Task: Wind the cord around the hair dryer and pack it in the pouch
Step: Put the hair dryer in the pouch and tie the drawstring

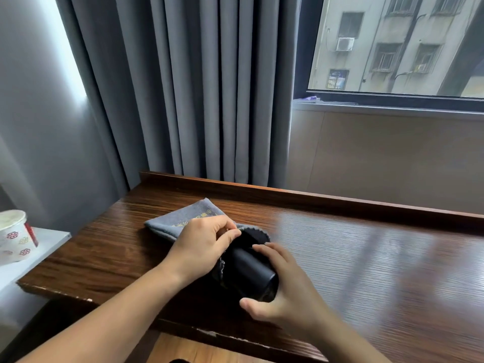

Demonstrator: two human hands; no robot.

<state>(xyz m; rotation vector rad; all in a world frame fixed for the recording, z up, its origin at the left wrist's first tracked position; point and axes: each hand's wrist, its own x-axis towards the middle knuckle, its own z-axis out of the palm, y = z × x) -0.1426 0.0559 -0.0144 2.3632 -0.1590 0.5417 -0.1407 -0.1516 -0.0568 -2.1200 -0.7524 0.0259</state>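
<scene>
Feeding the black hair dryer point(247, 268) into the grey fabric pouch point(183, 218), low centre of the frame, on the dark wooden table point(366, 258). Left hand point(201, 244) is pinching the pouch's rim between thumb and curled fingers, holding the mouth up and open; right hand point(285, 289) is cupping the dryer's rear end, fingers and thumb curled round the barrel, nose pointing into the opening. Dryer is sitting only partly inside, most of the barrel showing outside the mouth. Cord is not visible, so cannot tell whether the winding is holding. Risks, as I judge them: the soft rim is likely slipping out of the pinch if the push is hard, folding the mouth shut over the nose; a loosened loop of cord may be snagging on the frayed edge; the pouch, lying loose on the glossy top, may be sliding away toward the curtain point(209, 87) instead of taking the dryer. Paper cup point(14, 234) at left edge is standing well apart.
</scene>
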